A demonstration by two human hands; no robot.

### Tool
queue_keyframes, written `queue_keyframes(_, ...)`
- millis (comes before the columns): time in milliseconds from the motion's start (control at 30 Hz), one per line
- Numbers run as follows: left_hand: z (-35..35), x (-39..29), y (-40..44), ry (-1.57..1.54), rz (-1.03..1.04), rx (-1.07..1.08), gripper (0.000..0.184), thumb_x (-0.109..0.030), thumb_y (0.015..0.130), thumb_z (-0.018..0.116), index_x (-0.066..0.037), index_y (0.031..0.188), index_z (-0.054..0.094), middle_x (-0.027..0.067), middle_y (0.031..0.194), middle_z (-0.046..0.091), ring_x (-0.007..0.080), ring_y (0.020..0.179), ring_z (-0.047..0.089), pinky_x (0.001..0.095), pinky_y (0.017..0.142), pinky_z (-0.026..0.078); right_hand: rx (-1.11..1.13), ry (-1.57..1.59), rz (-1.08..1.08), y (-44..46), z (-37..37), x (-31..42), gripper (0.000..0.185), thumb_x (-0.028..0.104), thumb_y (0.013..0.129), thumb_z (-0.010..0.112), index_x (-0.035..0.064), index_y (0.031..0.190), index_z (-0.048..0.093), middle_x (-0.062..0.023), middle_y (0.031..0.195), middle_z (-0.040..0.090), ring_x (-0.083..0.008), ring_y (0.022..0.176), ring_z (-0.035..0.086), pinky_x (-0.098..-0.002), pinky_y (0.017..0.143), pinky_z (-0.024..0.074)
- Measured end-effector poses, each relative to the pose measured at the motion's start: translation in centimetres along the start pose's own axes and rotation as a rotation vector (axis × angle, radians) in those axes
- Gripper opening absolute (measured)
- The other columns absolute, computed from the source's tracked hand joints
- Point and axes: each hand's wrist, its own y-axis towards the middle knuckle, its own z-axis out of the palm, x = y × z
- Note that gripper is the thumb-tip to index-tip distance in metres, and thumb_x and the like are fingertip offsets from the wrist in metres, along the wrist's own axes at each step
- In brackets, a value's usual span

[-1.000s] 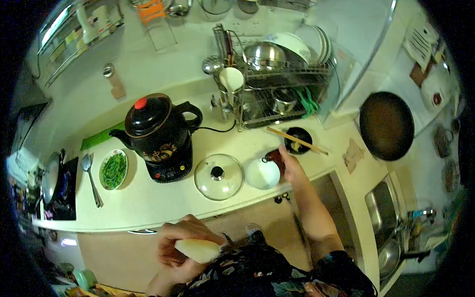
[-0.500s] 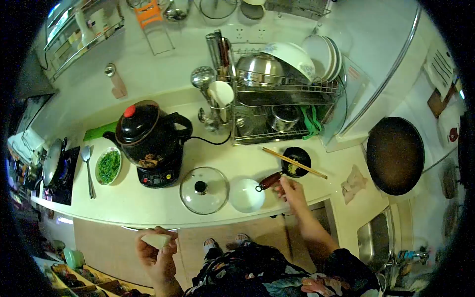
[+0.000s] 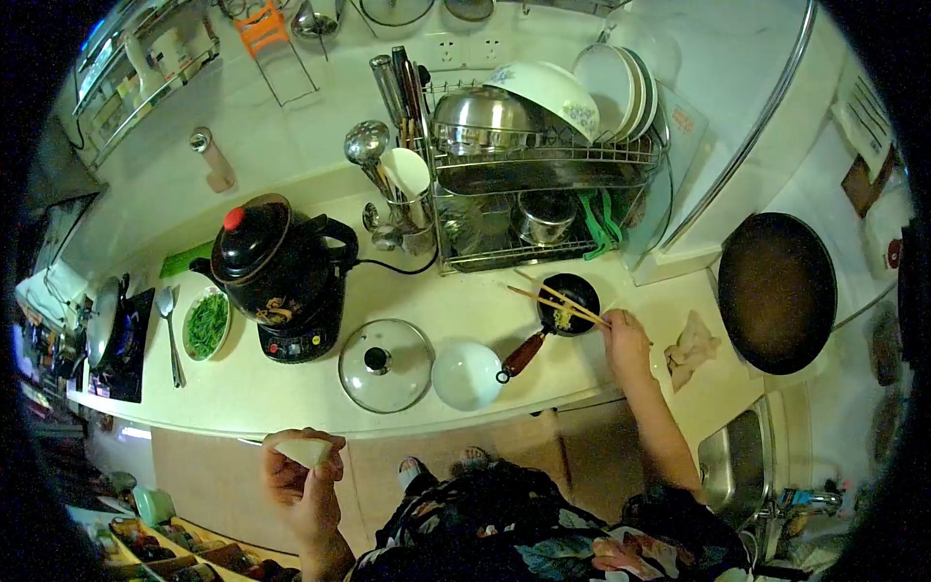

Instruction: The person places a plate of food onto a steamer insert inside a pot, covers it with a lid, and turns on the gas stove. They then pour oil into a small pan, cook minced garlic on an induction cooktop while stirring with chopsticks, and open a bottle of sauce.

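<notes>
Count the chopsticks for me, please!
2: the upper chopstick and the lower chopstick. Both are held in the right hand and reach across the small pan.

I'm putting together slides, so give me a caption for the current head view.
Left hand holding a pale wedge, right hand with wooden chopsticks over a small frying pan.

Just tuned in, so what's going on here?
The person's right hand holds chopsticks in the small black pan, over some yellow bits. The left hand holds a pale wedge out in front of the counter. A white bowl sits by the pan's handle, beside a glass lid.
</notes>
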Motion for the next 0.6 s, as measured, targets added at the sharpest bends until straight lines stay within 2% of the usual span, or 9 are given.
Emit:
queue_keyframes(67,-0.2,0.0,-0.1,-0.001,-0.028,0.002,0.028,-0.005,0.084,0.066,0.001,0.108,0.052,0.0168,0.092,0.066,0.0135,0.067,0.057,0.0247,0.058,0.046,0.01,0.173,0.014,-2.7,0.5,-0.7,0.018,0.01,0.092,0.062,0.0015,0.106,0.056,-0.0082,0.074,0.058,-0.0215,0.056,0.051,-0.0287,0.053,0.0416)
queue_keyframes(233,-1.8,1.1,-0.7,0.009,-0.089,0.026,0.027,0.0,0.083,0.062,0.001,0.109,0.053,0.0156,0.097,0.066,0.0156,0.078,0.063,0.0251,0.065,0.05,0.134,0.913,0.334,-6.0,1.7,5.6,0.029,0.027,0.092,0.067,0.0019,0.102,0.057,0.0028,0.071,0.05,-0.0071,0.063,0.047,-0.0258,0.054,0.0391)
queue_keyframes(300,-1.7,0.6,-0.7,-0.066,-0.054,0.109,0.026,0.001,0.085,0.064,-0.001,0.11,0.055,0.0125,0.099,0.066,0.0166,0.087,0.065,0.0262,0.072,0.053,0.291,0.99,0.516,-5.5,3.9,6.0,0.043,0.044,0.091,0.063,0.0025,0.105,0.064,0.0031,0.075,0.054,-0.0086,0.062,0.048,-0.0271,0.055,0.0404)
queue_keyframes(333,-1.7,-0.3,-0.8,0.007,-0.133,0.105,0.028,0.002,0.086,0.066,-0.002,0.112,0.056,0.0102,0.101,0.066,0.0141,0.089,0.064,0.0265,0.073,0.053,0.239,0.935,0.445,-5.6,6.1,5.7,0.047,0.047,0.092,0.061,0.0024,0.105,0.066,0.0005,0.078,0.06,-0.0101,0.063,0.051,-0.0286,0.056,0.0429)
queue_keyframes(367,-1.9,-0.5,-1.1,0.076,-0.234,0.09,0.031,0.002,0.086,0.067,-0.002,0.116,0.056,0.0075,0.102,0.065,0.0105,0.087,0.062,0.0244,0.073,0.052,0.168,1.229,0.483,-5.7,8.5,6.2,0.047,0.046,0.093,0.06,0.0016,0.105,0.066,-0.0029,0.08,0.064,-0.0126,0.068,0.057,-0.0293,0.058,0.0461)
queue_keyframes(433,-2.0,0.1,-1.5,-0.023,-0.202,0.154,0.032,-0.003,0.089,0.067,-0.003,0.12,0.057,0.0038,0.097,0.065,0.0081,0.084,0.061,0.0222,0.075,0.051,0.424,1.216,0.783,-4.7,1.6,11.5,0.045,0.045,0.094,0.06,0.0012,0.102,0.066,-0.0042,0.081,0.065,-0.0144,0.068,0.058,-0.0296,0.057,0.0465)
queue_keyframes(500,-1.8,-0.1,-1.9,-0.048,-0.122,0.177,0.034,-0.007,0.091,0.068,-0.002,0.122,0.055,0.003,0.097,0.063,0.0092,0.086,0.061,0.0235,0.077,0.05,0.385,1.432,0.747,-4.6,3.5,12.5,0.043,0.045,0.094,0.059,0.0022,0.097,0.064,-0.0034,0.076,0.063,-0.0142,0.061,0.055,-0.0288,0.052,0.0427)
queue_keyframes(567,-2.2,-2.9,-2.1,0.122,-0.293,0.2,0.034,-0.007,0.091,0.068,-0.003,0.122,0.055,0.0039,0.101,0.064,0.0088,0.091,0.06,0.0238,0.08,0.05,0.52,1.341,0.706,-4.3,2.0,13.0,0.037,0.039,0.091,0.062,0.0017,0.094,0.06,-0.0046,0.071,0.061,-0.0144,0.058,0.053,-0.0283,0.052,0.0411)
queue_keyframes(600,-2.5,-1.7,-2.6,0.028,-0.203,0.195,0.033,-0.008,0.092,0.067,-0.003,0.122,0.055,0.004,0.103,0.063,0.0087,0.094,0.06,0.0242,0.082,0.049,0.538,1.372,0.756,-4.6,1.6,13.0,0.039,0.036,0.095,0.058,-0.0025,0.103,0.059,-0.0078,0.08,0.061,-0.0167,0.066,0.055,-0.0339,0.059,0.0434)
